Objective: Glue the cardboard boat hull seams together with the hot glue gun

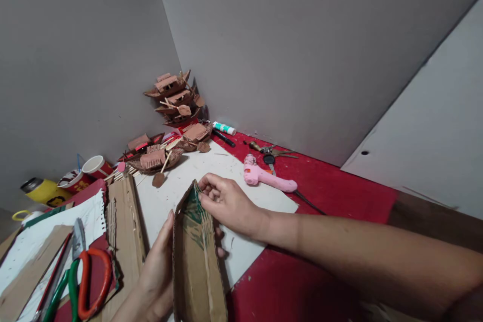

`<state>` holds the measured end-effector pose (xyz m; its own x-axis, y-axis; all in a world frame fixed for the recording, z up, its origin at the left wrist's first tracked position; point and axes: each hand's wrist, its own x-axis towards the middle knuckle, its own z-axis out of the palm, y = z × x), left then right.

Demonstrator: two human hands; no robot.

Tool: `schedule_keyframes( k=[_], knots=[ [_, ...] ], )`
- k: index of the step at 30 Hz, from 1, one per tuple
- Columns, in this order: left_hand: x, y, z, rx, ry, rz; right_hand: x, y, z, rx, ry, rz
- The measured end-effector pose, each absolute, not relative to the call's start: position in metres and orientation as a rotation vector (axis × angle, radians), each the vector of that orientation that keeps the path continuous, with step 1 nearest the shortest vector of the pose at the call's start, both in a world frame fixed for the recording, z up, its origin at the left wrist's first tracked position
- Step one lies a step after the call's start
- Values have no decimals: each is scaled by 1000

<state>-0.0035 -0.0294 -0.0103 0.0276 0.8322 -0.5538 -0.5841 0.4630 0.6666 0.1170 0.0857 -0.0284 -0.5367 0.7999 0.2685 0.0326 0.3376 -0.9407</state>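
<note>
A boat-shaped cardboard hull (194, 256) with raised sides and a pointed far end lies between my hands, its inside showing green print near the tip. My left hand (160, 266) wraps around it from the left and below, and some of its fingertips show past the right side. Near the pointed end, my right hand (222, 201) pinches the right wall with thumb and bent fingers. Just beyond, to the right, rests a pink glue gun (266, 176) with a dark cord.
Finished cardboard boats (154, 158) with paddles stand toward the corner, several stacked. Scissors (86, 282) with red and green handles lie left on papers and cardboard strips (126, 216). Behind are paper cups (97, 165) and a yellow bottle (45, 191). Keys (269, 160), a marker (224, 137) and a glue stick (224, 128) lie along the wall.
</note>
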Motion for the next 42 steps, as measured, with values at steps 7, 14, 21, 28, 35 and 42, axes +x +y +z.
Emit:
schedule_keyframes(
  k=[7,14,21,28,35,42],
  knots=[
    [-7,-29,-7,270,1065,1005,120,85,-23,-606,-1856,1591],
    [-15,-24,-12,372,1081,908,118,84,-29,-541,-1751,1833],
    [-1,-28,-10,336,1279,1057,120,80,-25,-626,-1769,1847],
    [-7,-29,-13,447,1351,1115,123,74,-25,-666,-1826,1905],
    [-8,-25,-9,319,1490,1251,120,82,-33,-704,-1893,1630],
    [-4,-28,-6,581,1732,1445,123,84,-26,-801,-1979,1489]
  ],
)
